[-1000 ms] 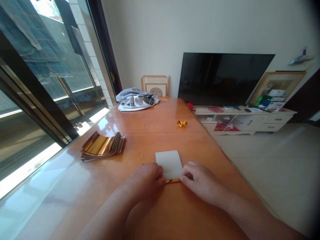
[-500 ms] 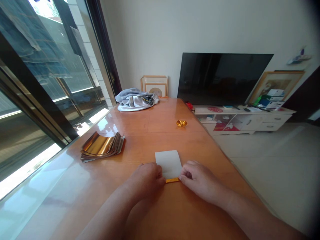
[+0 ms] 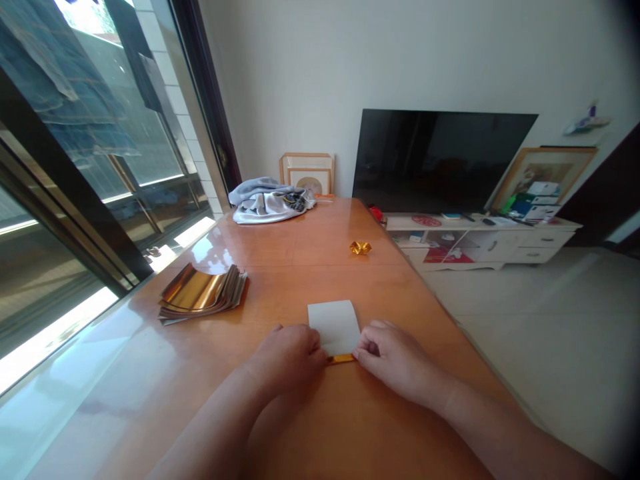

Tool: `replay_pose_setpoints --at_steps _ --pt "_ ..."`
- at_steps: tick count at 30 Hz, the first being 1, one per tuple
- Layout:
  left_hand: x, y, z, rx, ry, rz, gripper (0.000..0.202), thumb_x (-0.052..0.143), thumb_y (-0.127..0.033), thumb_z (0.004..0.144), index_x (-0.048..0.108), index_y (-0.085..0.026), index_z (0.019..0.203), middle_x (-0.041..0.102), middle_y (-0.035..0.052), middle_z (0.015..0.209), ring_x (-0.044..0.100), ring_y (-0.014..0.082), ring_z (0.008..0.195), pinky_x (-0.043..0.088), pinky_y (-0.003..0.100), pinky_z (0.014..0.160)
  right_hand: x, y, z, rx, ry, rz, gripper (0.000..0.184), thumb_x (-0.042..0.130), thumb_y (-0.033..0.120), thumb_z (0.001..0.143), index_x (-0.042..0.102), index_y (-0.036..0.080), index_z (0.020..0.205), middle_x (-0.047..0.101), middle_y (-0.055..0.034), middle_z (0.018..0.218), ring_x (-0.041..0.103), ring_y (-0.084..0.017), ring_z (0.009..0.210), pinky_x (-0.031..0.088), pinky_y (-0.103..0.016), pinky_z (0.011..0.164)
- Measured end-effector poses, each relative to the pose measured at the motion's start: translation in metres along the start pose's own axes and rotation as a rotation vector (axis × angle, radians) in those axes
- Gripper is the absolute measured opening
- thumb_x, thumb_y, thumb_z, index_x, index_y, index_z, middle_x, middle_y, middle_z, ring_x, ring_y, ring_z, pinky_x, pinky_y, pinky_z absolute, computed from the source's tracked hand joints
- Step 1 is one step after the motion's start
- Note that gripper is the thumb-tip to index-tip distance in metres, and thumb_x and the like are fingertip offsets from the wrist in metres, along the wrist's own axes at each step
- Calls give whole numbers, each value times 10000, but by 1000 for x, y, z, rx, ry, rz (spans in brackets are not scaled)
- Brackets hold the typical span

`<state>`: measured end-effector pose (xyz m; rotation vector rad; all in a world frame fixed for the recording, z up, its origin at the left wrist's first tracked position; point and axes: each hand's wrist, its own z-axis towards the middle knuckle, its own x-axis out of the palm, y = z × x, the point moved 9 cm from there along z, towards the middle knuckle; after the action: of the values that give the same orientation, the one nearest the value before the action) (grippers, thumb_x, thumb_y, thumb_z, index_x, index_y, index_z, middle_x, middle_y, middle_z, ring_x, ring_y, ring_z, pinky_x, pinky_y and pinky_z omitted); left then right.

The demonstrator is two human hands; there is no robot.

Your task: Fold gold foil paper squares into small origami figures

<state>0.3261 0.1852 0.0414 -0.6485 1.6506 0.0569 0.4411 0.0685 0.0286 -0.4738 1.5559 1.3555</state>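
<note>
A sheet of gold foil paper [image 3: 334, 325] lies white side up on the wooden table, its near edge folded over into a narrow gold strip. My left hand [image 3: 295, 350] pinches the left end of that fold, its fingertips partly hidden by the hand itself. At the right end, my right hand [image 3: 383, 350] has thumb and fingers closed on the fold. A folded gold foil piece [image 3: 361, 248] sits farther back on the table. To the left is a curved stack of gold foil paper [image 3: 203, 293].
Grey cloth [image 3: 270, 200] is heaped at the table's far end, with picture frames [image 3: 307, 175] behind it. Past the table's right edge stand a white cabinet [image 3: 500, 250] and a television [image 3: 440, 160]. A glass sliding door [image 3: 145, 133] is on the left.
The view has shifted slightly, so everything appears a little farther left. Both hands stay at the two ends of the folded edge; the paper looks otherwise the same.
</note>
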Motion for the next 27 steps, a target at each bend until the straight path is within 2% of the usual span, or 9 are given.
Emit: replay_pose_setpoints --at_steps 5,11,15,19,27 --pt "0 2 1 10 51 -78 294 394 -297 859 580 -189 657 679 67 768 596 182 703 359 279 623 0 1 1 -7 8 -1 154 623 274 841 604 222 697 627 -2 761 555 -164 748 338 -269 629" --pt "1 8 1 -14 87 -152 313 398 -324 871 594 -188 668 671 63 749 599 185 693 376 271 604 1 1 1 -13 10 -7 160 615 277 844 600 221 694 626 -2 759 557 -166 749 339 -270 635" --pt "5 9 1 16 84 -162 398 424 -454 900 625 -189 683 671 56 733 600 184 685 370 273 596 0 1 0 -13 6 -10 158 618 277 841 600 221 694 628 0 763 559 -166 755 340 -269 636" --pt "7 11 0 2 74 -130 410 514 -561 848 657 -201 714 675 40 737 589 183 673 332 272 545 -1 2 0 -10 4 -11 165 611 280 849 604 222 695 627 -2 758 560 -170 758 345 -268 636" --pt "8 11 0 6 94 -123 350 557 -522 836 669 -203 749 688 32 780 596 183 720 361 264 575 0 2 1 9 23 -23 170 616 285 848 611 219 691 632 -18 761 565 -178 757 357 -268 638"
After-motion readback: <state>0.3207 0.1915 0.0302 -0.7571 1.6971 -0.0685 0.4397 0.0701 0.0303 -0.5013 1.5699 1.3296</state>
